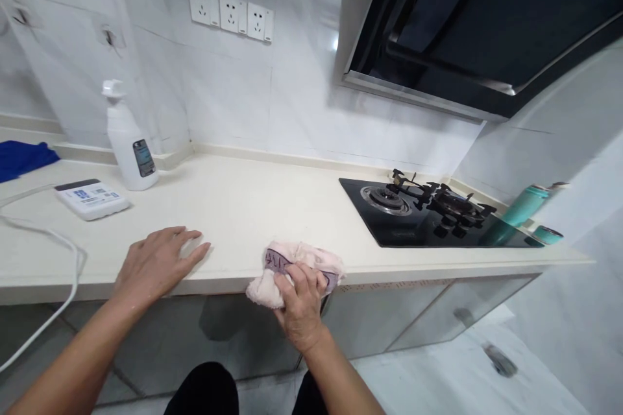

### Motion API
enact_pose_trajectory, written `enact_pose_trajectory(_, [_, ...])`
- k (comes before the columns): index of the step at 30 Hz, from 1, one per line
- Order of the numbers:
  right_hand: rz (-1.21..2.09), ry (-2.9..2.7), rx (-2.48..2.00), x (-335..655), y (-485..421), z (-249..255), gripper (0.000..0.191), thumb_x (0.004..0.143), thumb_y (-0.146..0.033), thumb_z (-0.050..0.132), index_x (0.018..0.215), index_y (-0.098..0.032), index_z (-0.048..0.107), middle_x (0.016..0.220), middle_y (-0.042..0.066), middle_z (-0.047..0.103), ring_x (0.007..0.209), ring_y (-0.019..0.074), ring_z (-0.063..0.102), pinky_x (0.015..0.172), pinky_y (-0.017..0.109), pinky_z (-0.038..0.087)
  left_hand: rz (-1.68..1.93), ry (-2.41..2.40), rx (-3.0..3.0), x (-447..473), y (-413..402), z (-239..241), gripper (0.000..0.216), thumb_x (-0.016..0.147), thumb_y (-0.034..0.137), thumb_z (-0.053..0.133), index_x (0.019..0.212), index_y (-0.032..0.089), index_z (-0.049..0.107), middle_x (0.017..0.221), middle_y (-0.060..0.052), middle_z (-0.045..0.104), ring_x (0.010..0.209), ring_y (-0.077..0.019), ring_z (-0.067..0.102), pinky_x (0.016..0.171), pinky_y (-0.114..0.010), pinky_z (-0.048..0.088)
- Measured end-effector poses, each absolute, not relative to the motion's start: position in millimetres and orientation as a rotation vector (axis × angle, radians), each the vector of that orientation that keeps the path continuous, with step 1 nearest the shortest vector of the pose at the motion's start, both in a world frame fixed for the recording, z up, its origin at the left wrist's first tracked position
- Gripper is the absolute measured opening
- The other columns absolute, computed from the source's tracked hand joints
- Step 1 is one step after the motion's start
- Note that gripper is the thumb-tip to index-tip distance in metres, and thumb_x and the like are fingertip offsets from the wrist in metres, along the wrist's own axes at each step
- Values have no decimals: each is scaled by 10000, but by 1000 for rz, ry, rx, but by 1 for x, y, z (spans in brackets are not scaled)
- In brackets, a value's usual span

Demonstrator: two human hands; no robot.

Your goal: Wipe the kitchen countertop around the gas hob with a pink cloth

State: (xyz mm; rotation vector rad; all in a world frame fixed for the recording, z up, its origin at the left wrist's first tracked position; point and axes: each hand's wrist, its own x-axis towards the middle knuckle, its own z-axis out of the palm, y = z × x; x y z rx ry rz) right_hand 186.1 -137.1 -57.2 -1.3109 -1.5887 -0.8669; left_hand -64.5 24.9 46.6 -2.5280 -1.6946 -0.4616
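Note:
My right hand (302, 305) is closed on a crumpled pink cloth (292, 259) at the front edge of the cream countertop (253, 201). The cloth hangs partly over the edge. My left hand (158, 262) lies flat on the countertop to the left of the cloth, fingers stretched out, holding nothing.
A white spray bottle (129, 139) stands at the back left beside a white scale-like device (92, 198) and a white cable (48, 272). A blue cloth (22, 159) lies far left. A black gas hob (428, 211) sits to the right, with a teal bottle (523, 207) beyond it. A range hood (477, 26) hangs above.

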Motion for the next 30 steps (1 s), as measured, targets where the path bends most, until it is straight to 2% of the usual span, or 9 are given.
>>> enact_pose_trajectory(4, [-882,-1629,-1235,203,-155,-92,360,911,-173,590,1246,-285,658,1264,74,640,1303,266,516,1093,449,353,-482,-1699,-2533,-64,27,46,641,949,580,355,1363,216,681,1534,-144,598,1451,-356,499,1163,-544,399])
enact_pose_trajectory(7, [-815,-1749,-1266,210,-160,-125,327,934,-190,583,1233,-276,684,1248,79,643,1229,261,524,1041,431,384,-481,-1712,-2525,-62,28,47,662,955,632,322,1351,243,683,1501,-132,618,1416,-372,521,1144,-577,408])
enact_pose_trajectory(10, [-900,-1938,-1309,217,-150,-146,280,992,-228,605,1253,-280,691,1211,57,680,1112,226,529,984,384,401,-492,-1715,-2525,-61,30,48,675,950,663,314,1337,256,689,1469,-128,636,1374,-390,547,1120,-593,423])
enact_pose_trajectory(15, [-974,-2136,-1316,258,-146,-164,380,990,-231,653,1361,-312,647,1202,32,697,1054,212,517,918,340,429,-487,-1719,-2547,-64,32,48,699,952,665,294,1359,255,688,1500,-133,619,1404,-385,526,1134,-586,418])
enact_pose_trajectory(18, [-973,-1894,-1479,307,-172,-176,424,918,-144,634,1280,-361,675,1136,25,655,1045,227,499,941,360,428,-467,-1731,-2544,-64,34,48,674,955,661,313,1356,273,689,1507,-121,623,1407,-377,526,1132,-586,418])
enact_pose_trajectory(21, [-990,-1577,-1671,372,-211,-183,400,854,-111,576,1181,-320,675,1110,60,562,1064,268,474,967,436,436,-447,-1741,-2531,-63,36,49,668,943,676,333,1330,272,700,1497,-120,633,1391,-381,544,1119,-591,428])
enact_pose_trajectory(25, [-959,-1353,-1827,463,-255,-181,363,817,-198,542,1175,-213,599,1171,131,478,1139,340,445,991,576,441,-454,-1764,-2492,-60,37,50,690,928,687,317,1295,265,720,1477,-126,651,1369,-383,562,1110,-593,433])
enact_pose_trajectory(30, [-797,-787,-2147,559,-285,-165,506,781,-360,464,1242,-161,529,1201,199,455,1208,409,425,1007,626,403,-392,-1762,-2509,-66,45,46,720,930,704,273,1320,280,704,1514,-99,630,1399,-366,545,1115,-579,432])
